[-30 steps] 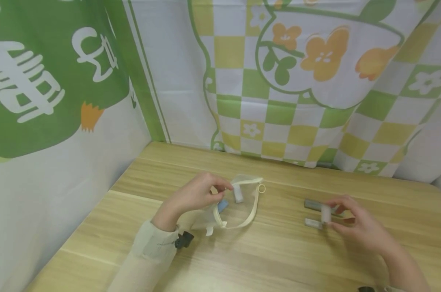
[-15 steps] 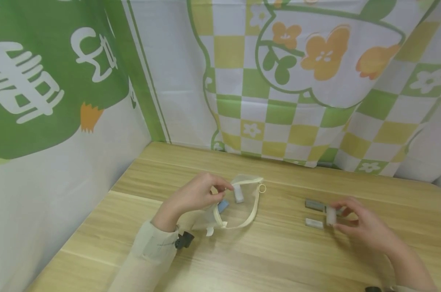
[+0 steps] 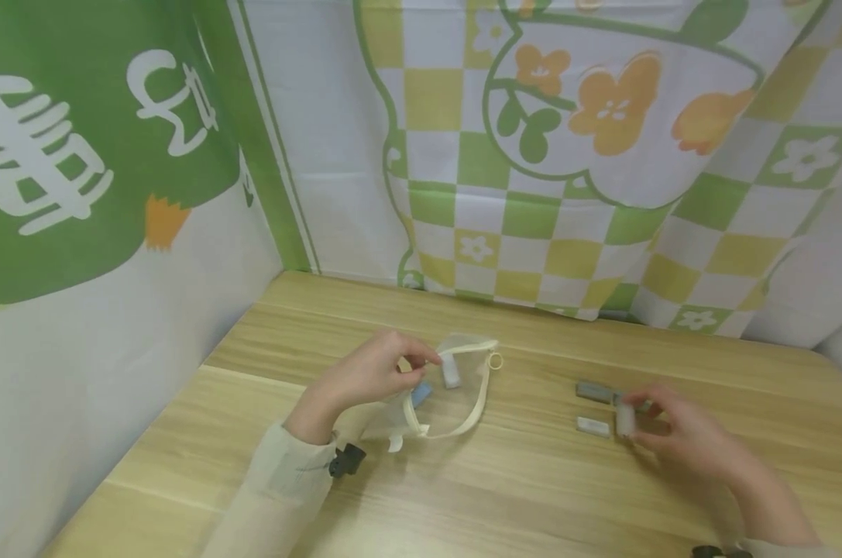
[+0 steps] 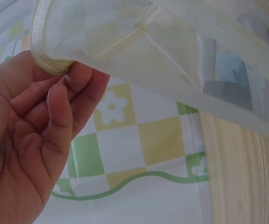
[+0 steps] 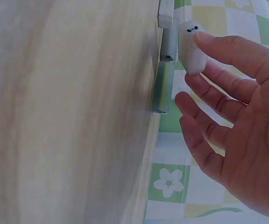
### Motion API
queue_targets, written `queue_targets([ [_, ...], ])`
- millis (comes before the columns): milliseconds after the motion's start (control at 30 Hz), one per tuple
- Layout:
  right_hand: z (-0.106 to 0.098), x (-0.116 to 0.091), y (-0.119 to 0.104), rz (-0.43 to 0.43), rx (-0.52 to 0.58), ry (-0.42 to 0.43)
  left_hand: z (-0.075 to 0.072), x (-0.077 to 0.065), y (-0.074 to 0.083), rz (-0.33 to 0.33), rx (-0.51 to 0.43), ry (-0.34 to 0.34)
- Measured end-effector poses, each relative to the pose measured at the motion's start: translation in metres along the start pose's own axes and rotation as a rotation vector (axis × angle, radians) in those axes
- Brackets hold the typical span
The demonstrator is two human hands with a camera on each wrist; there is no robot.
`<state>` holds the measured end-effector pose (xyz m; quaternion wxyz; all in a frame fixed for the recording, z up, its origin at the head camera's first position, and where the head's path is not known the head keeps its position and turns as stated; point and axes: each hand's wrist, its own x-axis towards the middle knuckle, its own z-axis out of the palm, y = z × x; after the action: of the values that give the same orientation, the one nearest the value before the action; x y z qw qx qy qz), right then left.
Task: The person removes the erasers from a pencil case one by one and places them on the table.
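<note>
My left hand (image 3: 372,376) pinches the zipped edge of a see-through pouch (image 3: 478,411) with cream trim; the left wrist view shows fingertips on that zipper edge (image 4: 55,67). Through the pouch's film show a whitish block (image 3: 451,372) and a blue piece (image 3: 421,394). To the right, my right hand (image 3: 699,438) holds a small white block (image 3: 626,420) between thumb and fingertips, slightly off the tabletop. A dark two-dot mark shows on this block (image 5: 191,51) in the right wrist view. Beside it lie a grey bar (image 3: 593,392) and a small white piece (image 3: 592,426).
The wooden table (image 3: 525,480) reaches back to a checked, flower-printed cloth (image 3: 546,209). A green and white cloth (image 3: 114,155) hangs along the left side. A greenish bar (image 5: 162,88) lies past the held block. A zipper ring (image 3: 495,361) hangs at the pouch's corner.
My right hand has shifted slightly right and nearer with the white block, so more of the grey bar and small white piece shows. My left hand keeps its hold on the pouch.
</note>
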<state>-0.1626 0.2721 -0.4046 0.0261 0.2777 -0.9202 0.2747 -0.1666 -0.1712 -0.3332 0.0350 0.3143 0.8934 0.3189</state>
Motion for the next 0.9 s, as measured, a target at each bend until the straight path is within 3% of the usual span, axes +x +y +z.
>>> queue_targets([
  [267, -0.0005, -0.0008, -0.0003, 0.039, 0.003, -0.087, 0.0005, 0.0011, 0.0002, 0.005, 0.010, -0.009],
  [900, -0.0036, 0.0027, 0.0033, 0.074, -0.030, -0.171, 0.0019, 0.0011, -0.0007, -0.008, -0.008, -0.011],
])
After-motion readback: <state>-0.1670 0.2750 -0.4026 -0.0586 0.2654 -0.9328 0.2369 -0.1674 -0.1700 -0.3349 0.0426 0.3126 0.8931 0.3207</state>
